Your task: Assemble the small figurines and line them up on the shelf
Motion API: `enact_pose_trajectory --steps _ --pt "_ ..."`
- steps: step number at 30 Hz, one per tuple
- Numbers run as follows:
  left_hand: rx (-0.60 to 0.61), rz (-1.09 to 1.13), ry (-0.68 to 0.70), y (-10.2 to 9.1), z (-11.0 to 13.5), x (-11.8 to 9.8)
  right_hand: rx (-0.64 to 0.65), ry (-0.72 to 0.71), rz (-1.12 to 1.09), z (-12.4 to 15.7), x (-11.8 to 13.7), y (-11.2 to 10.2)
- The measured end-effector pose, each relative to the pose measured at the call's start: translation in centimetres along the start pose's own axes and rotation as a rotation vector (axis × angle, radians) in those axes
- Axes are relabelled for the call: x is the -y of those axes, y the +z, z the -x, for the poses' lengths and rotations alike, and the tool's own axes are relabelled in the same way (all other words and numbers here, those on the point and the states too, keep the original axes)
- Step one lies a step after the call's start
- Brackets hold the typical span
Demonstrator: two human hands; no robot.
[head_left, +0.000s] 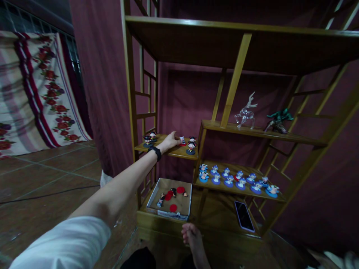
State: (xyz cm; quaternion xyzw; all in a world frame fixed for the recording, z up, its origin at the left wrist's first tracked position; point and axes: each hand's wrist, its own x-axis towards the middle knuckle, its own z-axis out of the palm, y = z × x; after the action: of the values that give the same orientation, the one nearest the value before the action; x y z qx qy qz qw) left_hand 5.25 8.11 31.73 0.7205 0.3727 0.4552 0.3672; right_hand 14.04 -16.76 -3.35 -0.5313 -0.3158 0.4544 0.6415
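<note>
Red at its base, a small figurine (182, 141) stands on a wooden shelf (181, 152) just beside my left hand (169, 142), whose fingers are partly spread, though I cannot tell whether they grip it. Below, my right hand (192, 234) hangs half-curled, its hold unclear, before a shallow cardboard box (183, 205) containing red discs (173, 208) and little black-haired dolls (160, 201).
</note>
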Motion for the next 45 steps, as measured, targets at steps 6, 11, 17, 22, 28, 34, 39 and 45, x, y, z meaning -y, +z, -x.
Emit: enact_pose_trajectory --steps 6,11,17,22,28,34,39,45 --pt "-0.349 0.067 0.334 -2.0 8.3 -0.4 0.013 0.018 -0.051 0.3 0.5 0.0" --pt "-0.362 0.083 0.019 0.3 19.6 8.4 0.004 0.061 0.012 0.8 1.4 -0.1" --pt "-0.337 0.279 -0.494 3.8 25.1 23.0 0.048 0.041 0.115 0.7 0.9 -0.6" --pt "-0.485 0.352 -0.53 3.7 22.4 26.0 0.07 -0.011 0.288 -1.3 0.0 -0.5" --pt "-0.51 0.348 -0.553 3.4 18.7 27.4 0.112 -0.12 0.543 -7.7 -0.3 1.7" --pt "-0.404 0.331 -0.545 3.0 17.4 28.2 0.185 -0.187 0.915 -14.3 -1.1 4.7" --pt "-0.335 0.462 -0.579 2.6 17.1 27.7 0.289 -0.117 1.296 -16.1 -3.3 5.4" --pt "-0.265 0.701 -0.693 2.3 17.1 27.5 0.287 -0.082 1.309 -16.7 -5.3 5.2"
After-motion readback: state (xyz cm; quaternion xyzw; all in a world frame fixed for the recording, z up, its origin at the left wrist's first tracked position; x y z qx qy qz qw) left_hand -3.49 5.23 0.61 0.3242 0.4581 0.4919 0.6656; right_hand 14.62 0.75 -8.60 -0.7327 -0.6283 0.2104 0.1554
